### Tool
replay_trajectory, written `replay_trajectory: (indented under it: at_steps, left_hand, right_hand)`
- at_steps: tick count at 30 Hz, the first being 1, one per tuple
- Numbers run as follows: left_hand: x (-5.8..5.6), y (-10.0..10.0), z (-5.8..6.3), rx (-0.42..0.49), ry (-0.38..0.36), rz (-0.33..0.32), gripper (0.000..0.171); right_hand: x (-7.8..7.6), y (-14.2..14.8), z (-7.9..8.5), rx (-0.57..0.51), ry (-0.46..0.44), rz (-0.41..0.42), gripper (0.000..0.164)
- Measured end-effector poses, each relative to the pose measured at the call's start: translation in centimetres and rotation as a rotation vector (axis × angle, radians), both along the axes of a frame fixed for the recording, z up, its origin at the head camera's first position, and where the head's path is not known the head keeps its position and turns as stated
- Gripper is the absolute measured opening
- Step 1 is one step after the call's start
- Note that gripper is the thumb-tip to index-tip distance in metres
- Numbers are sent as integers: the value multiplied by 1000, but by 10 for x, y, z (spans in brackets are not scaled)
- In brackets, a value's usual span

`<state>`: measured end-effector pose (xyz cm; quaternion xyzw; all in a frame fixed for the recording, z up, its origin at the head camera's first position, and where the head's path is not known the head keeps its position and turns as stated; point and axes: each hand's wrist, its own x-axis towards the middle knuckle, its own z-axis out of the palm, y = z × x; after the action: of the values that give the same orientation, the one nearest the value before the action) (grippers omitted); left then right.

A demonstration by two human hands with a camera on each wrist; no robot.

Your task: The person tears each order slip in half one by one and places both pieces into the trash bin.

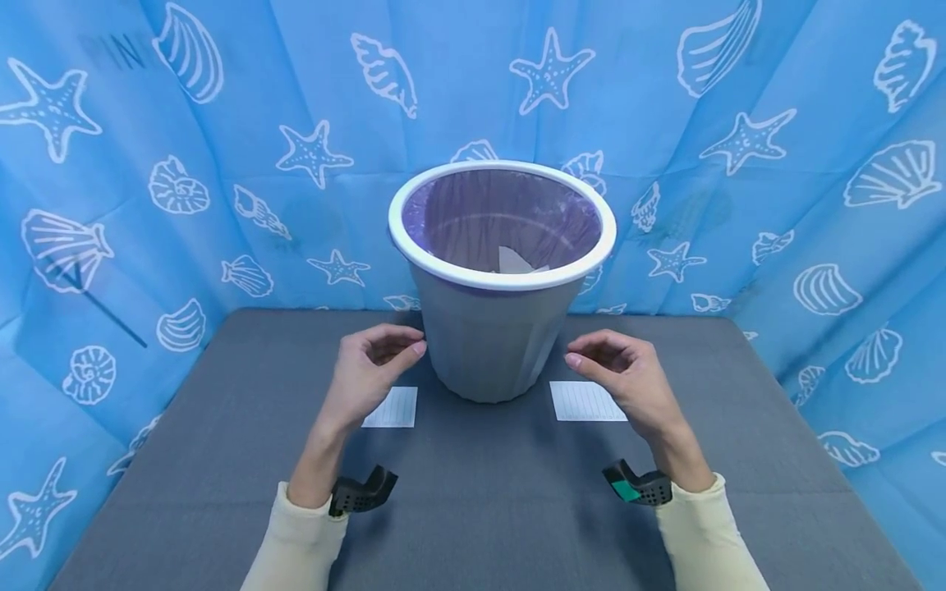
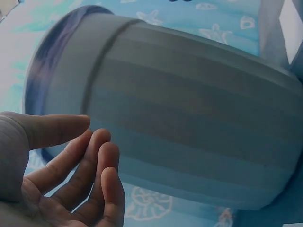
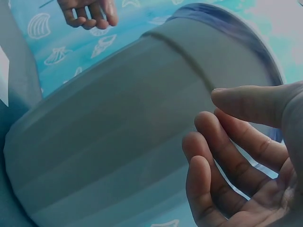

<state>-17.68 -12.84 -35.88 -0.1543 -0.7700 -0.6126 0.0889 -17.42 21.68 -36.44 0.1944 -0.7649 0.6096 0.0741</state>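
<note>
A grey trash bin [image 1: 491,336] with a white rim and a purple liner stands upright at the table's back. Pieces of white paper [image 1: 512,261] show inside it. On the bin's left, my left hand [image 1: 360,379] hovers with fingers loosely bent and nothing in its grasp. My right hand [image 1: 641,384] mirrors it on the right side, also holding nothing. Both wrist views show thumb and fingertips near the bin wall [image 2: 189,104]; contact cannot be made out. A lined paper slip [image 1: 395,408] lies partly behind the left hand, another lined slip [image 1: 584,400] by the right.
The grey cloth-covered table [image 1: 488,509] extends toward me. Behind and beside it hangs a blue curtain [image 1: 443,74] with shells and starfish, close to the bin's back. Black wrist devices [image 1: 362,492] sit on both wrists.
</note>
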Motion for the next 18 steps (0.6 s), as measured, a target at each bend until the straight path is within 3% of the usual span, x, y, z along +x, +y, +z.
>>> replay_trajectory:
  at_steps: [10,18]
  left_hand:
    - [-4,-2,-11,-51,-55,9,25]
    - [-19,-13,-36,-135,-150,-61,25]
  right_hand:
    - [-7,-1,-8,27,-40,-16,19]
    - [-15,-5,-23,66,-117,-24,21]
